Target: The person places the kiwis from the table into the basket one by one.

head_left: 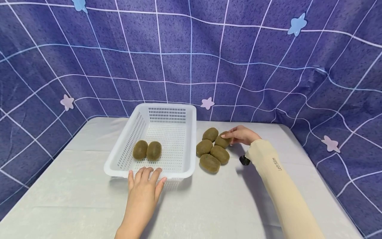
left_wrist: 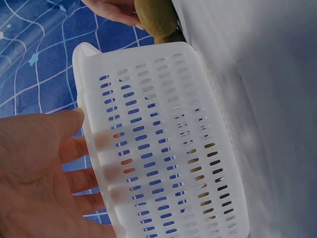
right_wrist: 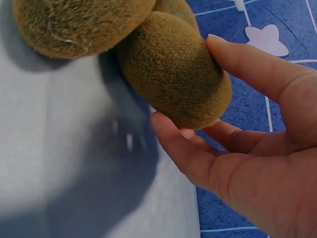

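A white plastic basket [head_left: 191,142] with slotted walls stands on the table, two brown kiwis lying side by side in it, the nearer to its middle being one kiwi [head_left: 154,151]. My left hand [head_left: 144,189] holds the basket's near rim; through the wall its fingers [left_wrist: 79,181] show on the inner side, with the thumb at the rim's edge. Right of the basket, my right hand [head_left: 241,134] grips the far-right kiwi [right_wrist: 173,69] of a group between thumb and fingertips. Several other kiwis [head_left: 210,163] lie close against it.
A white cloth covers the table [head_left: 74,192]. Behind it hangs a blue grid-patterned curtain [head_left: 179,66] with star shapes. A small black object [head_left: 244,160] is at the underside of my right sleeve [head_left: 280,186].
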Available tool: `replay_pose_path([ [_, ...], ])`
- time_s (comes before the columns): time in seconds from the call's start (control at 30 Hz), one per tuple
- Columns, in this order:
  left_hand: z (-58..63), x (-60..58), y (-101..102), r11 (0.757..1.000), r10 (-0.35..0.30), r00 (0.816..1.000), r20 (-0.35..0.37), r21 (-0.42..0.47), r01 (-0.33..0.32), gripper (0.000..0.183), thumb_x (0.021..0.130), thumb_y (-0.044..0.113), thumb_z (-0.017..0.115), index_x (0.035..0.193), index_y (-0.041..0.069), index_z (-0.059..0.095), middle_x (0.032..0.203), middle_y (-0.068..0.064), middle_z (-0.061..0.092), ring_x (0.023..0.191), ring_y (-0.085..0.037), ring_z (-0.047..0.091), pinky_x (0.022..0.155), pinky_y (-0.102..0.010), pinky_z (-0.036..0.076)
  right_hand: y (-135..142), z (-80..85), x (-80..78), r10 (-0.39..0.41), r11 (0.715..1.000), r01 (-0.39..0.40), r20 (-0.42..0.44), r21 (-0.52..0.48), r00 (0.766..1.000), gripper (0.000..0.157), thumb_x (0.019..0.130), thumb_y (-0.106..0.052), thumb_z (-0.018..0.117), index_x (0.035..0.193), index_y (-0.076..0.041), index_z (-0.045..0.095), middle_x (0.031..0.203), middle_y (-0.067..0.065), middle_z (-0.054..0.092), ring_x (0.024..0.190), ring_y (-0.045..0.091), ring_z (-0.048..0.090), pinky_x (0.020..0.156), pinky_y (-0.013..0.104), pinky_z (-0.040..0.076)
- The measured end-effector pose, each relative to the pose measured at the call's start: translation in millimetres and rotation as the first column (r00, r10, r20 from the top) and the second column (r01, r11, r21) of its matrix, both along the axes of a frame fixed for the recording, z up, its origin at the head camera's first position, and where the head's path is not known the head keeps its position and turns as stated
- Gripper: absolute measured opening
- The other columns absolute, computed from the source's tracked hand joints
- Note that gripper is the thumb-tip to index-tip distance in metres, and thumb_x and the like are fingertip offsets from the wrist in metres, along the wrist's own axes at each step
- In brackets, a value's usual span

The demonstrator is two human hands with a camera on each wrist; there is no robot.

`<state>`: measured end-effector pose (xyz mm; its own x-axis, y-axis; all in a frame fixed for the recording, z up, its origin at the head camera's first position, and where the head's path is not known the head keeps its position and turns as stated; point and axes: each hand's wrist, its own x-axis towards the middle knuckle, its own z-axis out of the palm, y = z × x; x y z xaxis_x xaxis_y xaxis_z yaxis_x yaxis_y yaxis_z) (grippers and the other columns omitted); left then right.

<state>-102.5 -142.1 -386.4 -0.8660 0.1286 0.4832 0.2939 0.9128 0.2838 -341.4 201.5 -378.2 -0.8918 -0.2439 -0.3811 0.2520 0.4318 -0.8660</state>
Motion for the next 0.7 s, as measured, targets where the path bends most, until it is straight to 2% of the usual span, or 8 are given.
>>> replay_pose_path([
  [0.23,0.4,0.1,0.1,1.0,-0.001,1.0,-0.003,-0.003,0.001,0.035,0.092,0.024,0.065,0.117,0.0,0.062,0.115,-0.022,0.059,0.119,-0.045,0.047,0.102,-0.073,0.021,-1.4,7.4,-0.5,-0.032,1.0,0.031,-0.035,-0.003,0.999,0.038,0.089,-0.015,0.07,0.114,0.007,0.051,0.085,0.0,0.055,0.069,0.01,0.052,0.095,0.043,0.047],
  [0.4,0.1,0.3,0.6,1.0,0.001,1.0,0.003,0.0,-0.001,0.034,0.092,0.024,0.066,0.117,0.001,0.063,0.115,-0.021,0.059,0.119,-0.045,0.047,0.101,-0.073,0.021,-1.1,11.1,-0.8,-0.038,0.999,0.037,-0.036,-0.026,0.999,0.04,0.09,-0.014,0.068,0.117,0.008,0.049,0.09,0.002,0.055,0.07,0.011,0.054,0.096,0.041,0.047],
  [0.53,0.0,0.2,0.7,1.0,0.005,1.0,0.015,0.002,-0.005,0.034,0.092,0.024,0.066,0.118,0.002,0.063,0.116,-0.021,0.059,0.12,-0.045,0.047,0.102,-0.073,0.021,-1.1,13.7,-1.5,-0.058,0.998,0.057,-0.042,-0.039,0.997,0.044,0.09,-0.015,0.069,0.12,0.008,0.047,0.093,0.003,0.051,0.07,0.009,0.052,0.088,0.032,0.051],
  [0.7,0.0,0.6,0.7,1.0,0.008,1.0,0.027,-0.001,-0.008,0.035,0.093,0.025,0.065,0.118,0.002,0.062,0.116,-0.021,0.058,0.121,-0.045,0.046,0.103,-0.072,0.02,-2.5,18.9,-1.4,-0.091,0.994,0.088,-0.042,-0.057,0.995,0.048,0.089,-0.014,0.07,0.123,0.008,0.044,0.089,0.001,0.05,0.069,0.008,0.05,0.075,0.023,0.051],
])
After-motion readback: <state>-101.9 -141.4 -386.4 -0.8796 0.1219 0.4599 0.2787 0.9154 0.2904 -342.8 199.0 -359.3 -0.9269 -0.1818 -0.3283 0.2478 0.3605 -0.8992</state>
